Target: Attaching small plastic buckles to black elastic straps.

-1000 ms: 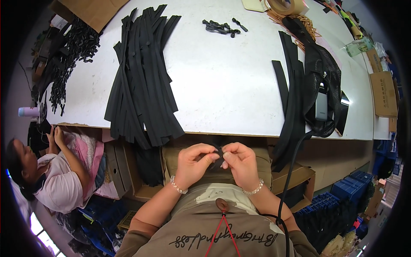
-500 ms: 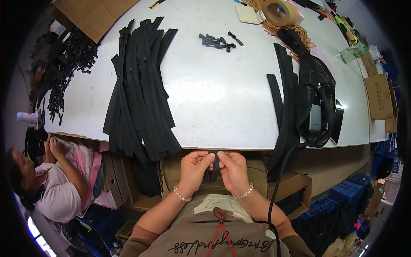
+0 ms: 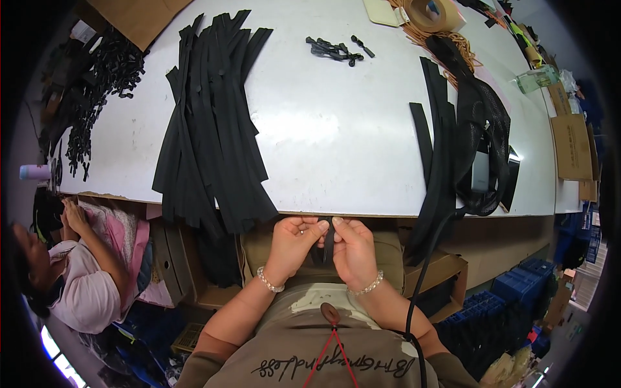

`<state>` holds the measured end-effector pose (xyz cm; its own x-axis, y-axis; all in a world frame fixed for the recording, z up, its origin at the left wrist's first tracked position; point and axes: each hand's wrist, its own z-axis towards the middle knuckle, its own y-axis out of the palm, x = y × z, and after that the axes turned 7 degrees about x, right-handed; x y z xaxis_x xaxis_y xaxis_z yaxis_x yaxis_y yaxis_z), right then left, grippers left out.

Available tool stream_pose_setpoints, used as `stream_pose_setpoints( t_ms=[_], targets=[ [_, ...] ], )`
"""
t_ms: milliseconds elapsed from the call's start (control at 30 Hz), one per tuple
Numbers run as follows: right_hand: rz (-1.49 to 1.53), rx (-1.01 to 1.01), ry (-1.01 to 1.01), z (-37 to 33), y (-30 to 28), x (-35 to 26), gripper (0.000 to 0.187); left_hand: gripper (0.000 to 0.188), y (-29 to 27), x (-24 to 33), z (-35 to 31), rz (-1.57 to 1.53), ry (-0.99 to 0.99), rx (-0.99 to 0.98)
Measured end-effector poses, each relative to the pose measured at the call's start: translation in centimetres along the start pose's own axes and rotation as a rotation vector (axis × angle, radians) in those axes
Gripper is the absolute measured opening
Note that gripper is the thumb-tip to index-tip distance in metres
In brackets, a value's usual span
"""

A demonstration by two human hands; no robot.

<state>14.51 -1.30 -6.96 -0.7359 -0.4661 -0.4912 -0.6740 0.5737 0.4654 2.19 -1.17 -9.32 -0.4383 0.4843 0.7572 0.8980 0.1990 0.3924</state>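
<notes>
Since the thin, flat, black cloth-like strip (image 3: 328,243) looks floppy, your left hand (image 3: 293,251) and right hand (image 3: 354,252) both pinch it, probably to steady it, in the frame's lower middle.

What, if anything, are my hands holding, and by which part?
Your left hand and right hand pinch a dark strip by its upper part; exact end unclear.

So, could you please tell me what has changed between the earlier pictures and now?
The right hand has moved left, closer to the left hand, and more of the dark strip shows hanging between them. Both still seem to pinch it. The black strip pile, small black pieces and mesh bag stayed put; the overall shift looks like camera movement.
</notes>
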Motion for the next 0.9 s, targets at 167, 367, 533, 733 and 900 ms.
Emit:
stream_pose_setpoints(
  t_ms=[167,367,533,733,900],
  targets=[
    [-0.179,-0.178,-0.047,0.5,-1.2,-0.4,0.008,0.01,0.4,-0.4,-0.4,-0.033,0.01,0.054],
    [-0.397,-0.18,-0.22,0.0,-1.4,-1.2,0.009,0.011,0.1,-0.6,-0.8,0.04,0.051,0.065],
    [-0.445,-0.173,-0.292,0.2,-2.4,-0.7,0.01,0.01,-0.2,-0.9,-1.1,0.09,0.114,0.05],
    [-0.322,-0.115,-0.182,0.7,-2.5,-0.5,0.01,0.011,0.4,-0.6,-0.8,0.108,0.117,0.073],
    [-0.163,-0.092,-0.155,0.8,-1.5,0.2,0.008,0.011,0.4,-0.8,-0.2,0.043,0.08,0.075]
  ],
)
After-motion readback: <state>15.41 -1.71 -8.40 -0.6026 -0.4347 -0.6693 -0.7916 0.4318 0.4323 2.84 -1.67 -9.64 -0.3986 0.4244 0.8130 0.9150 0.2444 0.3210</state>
